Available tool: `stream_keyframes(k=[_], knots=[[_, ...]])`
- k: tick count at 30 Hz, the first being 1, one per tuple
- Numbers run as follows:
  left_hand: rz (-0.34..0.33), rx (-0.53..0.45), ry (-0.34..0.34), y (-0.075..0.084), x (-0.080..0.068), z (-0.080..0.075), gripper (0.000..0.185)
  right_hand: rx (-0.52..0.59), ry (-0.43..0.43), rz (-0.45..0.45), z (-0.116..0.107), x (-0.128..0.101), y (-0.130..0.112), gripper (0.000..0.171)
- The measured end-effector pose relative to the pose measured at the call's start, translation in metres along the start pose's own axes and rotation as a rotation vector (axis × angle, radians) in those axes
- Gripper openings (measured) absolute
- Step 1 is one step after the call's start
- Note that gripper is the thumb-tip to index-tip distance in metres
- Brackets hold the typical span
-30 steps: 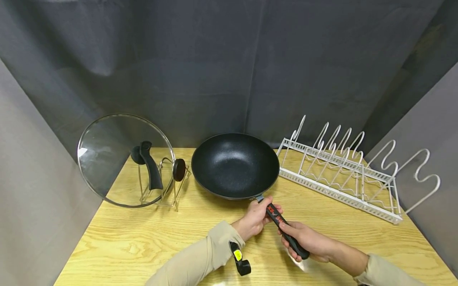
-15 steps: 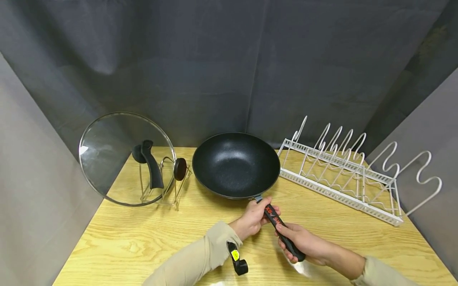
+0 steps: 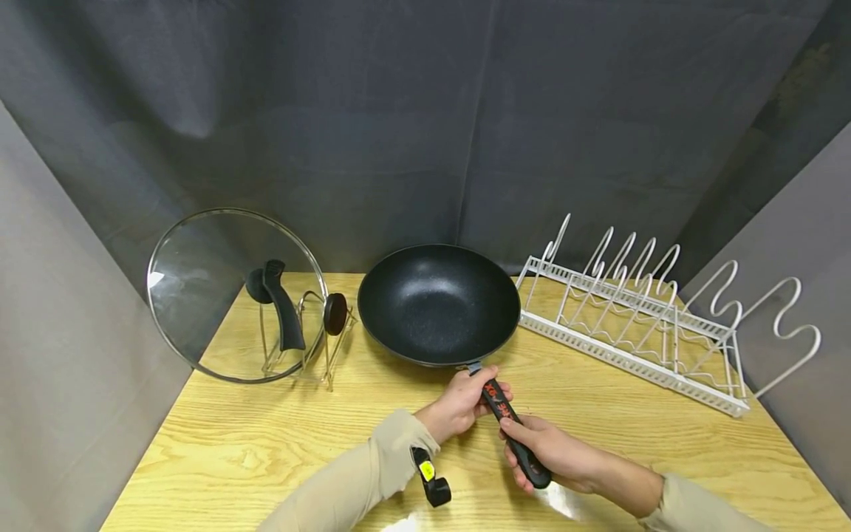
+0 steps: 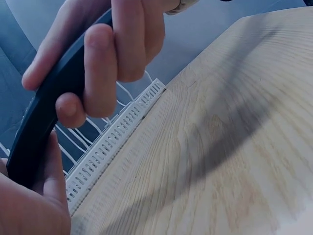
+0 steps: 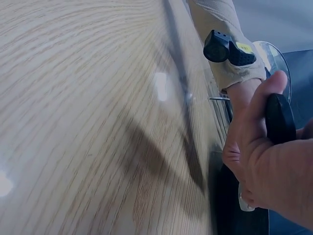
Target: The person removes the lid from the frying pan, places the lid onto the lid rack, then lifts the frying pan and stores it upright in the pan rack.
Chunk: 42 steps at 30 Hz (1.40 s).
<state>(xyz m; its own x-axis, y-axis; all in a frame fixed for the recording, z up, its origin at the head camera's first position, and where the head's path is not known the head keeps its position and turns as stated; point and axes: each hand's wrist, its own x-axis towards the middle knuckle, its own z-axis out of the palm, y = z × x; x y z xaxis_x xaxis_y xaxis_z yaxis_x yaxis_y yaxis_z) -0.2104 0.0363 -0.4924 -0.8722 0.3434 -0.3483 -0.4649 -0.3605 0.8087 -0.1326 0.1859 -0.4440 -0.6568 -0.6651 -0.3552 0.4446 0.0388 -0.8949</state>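
A black wok (image 3: 435,307) stands at the middle of the table, its bowl facing up. Its long black handle (image 3: 497,403) with red lettering points toward the front right. My left hand (image 3: 459,403) holds the handle near the bowl, thumb on top. Farther back along it, my right hand (image 3: 548,451) grips the end, fingers curled underneath. The left wrist view shows the dark handle (image 4: 63,81) held above the tabletop, with fingers of a hand (image 4: 100,63) wrapped over it. In the right wrist view the handle's end (image 5: 279,120) sticks out of my right hand (image 5: 274,166).
On the left a glass lid (image 3: 199,310) with a black handle leans upright in a wire stand (image 3: 327,362) bearing a dark round knob (image 3: 335,314). A white wire rack (image 3: 631,362) stands right of the wok. Grey curtains (image 3: 372,133) close off the back and sides.
The handle's end and both hands have swung a little to the left. The wok's bowl has stayed nearly in place, and both hands keep their hold.
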Motion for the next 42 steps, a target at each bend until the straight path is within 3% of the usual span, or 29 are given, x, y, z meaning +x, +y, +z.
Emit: stream_keyframes(k=[28, 35, 42], knots=[[-0.044, 0.073, -0.064, 0.013, -0.009, -0.021, 0.037, 0.048, -0.023, -0.009, 0.022, 0.017, 0.004, 0.034], [-0.036, 0.033, -0.086, 0.013, -0.01, -0.024, 0.021, 0.058, -0.028, -0.028, 0.025, 0.019, 0.005, 0.033], [-0.049, -0.028, -0.087, 0.014, -0.011, -0.024, 0.034, 0.059, -0.02, -0.028, 0.029, 0.021, 0.006, 0.033]])
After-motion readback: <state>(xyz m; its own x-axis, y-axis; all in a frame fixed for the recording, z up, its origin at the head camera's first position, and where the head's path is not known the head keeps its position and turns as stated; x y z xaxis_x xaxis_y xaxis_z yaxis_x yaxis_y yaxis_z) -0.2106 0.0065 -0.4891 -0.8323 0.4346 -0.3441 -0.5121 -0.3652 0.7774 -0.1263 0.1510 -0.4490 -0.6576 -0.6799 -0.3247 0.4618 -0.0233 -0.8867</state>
